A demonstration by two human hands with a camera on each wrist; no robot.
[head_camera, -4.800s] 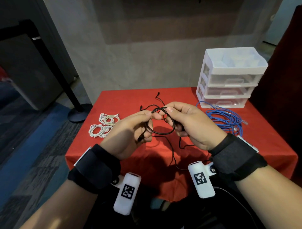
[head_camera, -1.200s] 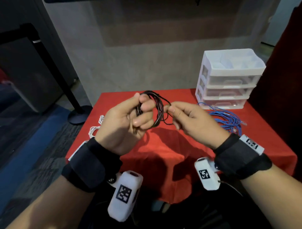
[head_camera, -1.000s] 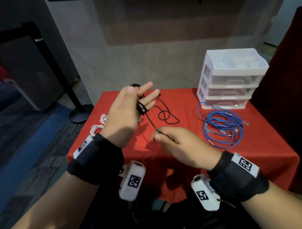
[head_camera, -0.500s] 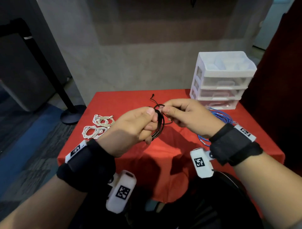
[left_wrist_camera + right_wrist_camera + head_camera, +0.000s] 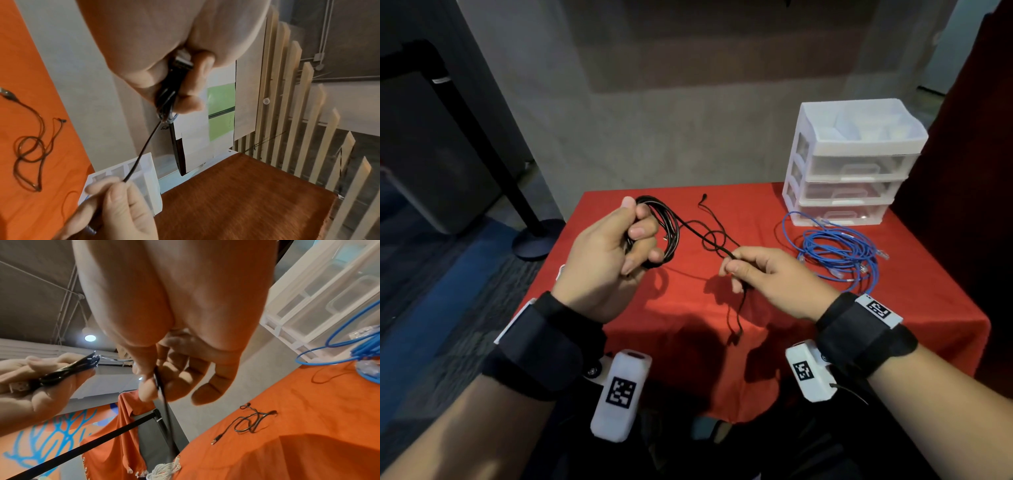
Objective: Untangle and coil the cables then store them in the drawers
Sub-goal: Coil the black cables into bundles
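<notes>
Above the red table (image 5: 825,329), my left hand (image 5: 635,222) grips a black cable coil (image 5: 669,233) of several loops. In the left wrist view the coil (image 5: 169,91) sits between thumb and fingers. A free strand (image 5: 702,240) runs from it to my right hand (image 5: 729,263), which pinches it between thumb and forefinger. The tail (image 5: 736,329) hangs below that hand. The right wrist view shows the pinched strand (image 5: 160,389) and the coil (image 5: 68,371) in my left hand. A white three-drawer unit (image 5: 852,164) stands at the back right, drawers shut.
A thin black cable (image 5: 714,219) lies loose on the table behind my hands. A blue cable (image 5: 839,253) is heaped in front of the drawers. White coiled cables (image 5: 164,470) lie near the table's left edge. A black stanchion post (image 5: 482,137) stands left of the table.
My hands were together at the coil half a second ago. The right hand has since slid down and right along the free strand, and the left has raised the coil leftward.
</notes>
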